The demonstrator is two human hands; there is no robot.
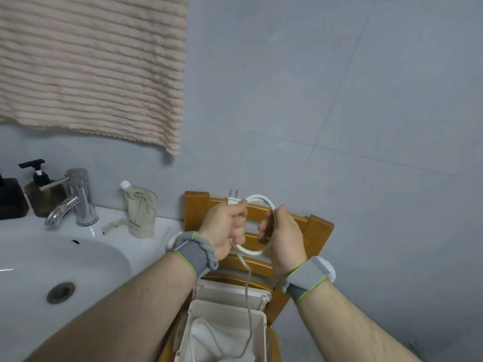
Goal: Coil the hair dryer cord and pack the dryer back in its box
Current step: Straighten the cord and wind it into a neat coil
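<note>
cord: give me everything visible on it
The cord is white or cream, smooth and flexible, looks rubbery. Its upper part is gathered into a few loops held in the air above the wooden chair, between the left hand and the right hand. The two-prong plug sticks up above the left hand's fingers. A single strand hangs from the loops into the open cream box, where it curves across something white inside. The dryer itself can't be made out clearly.

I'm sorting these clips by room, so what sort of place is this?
Most likely a home bathroom: a white sink with a chrome faucet, a pump soap bottle beside it, and a beige towel hanging against the grey tiled wall.
</note>
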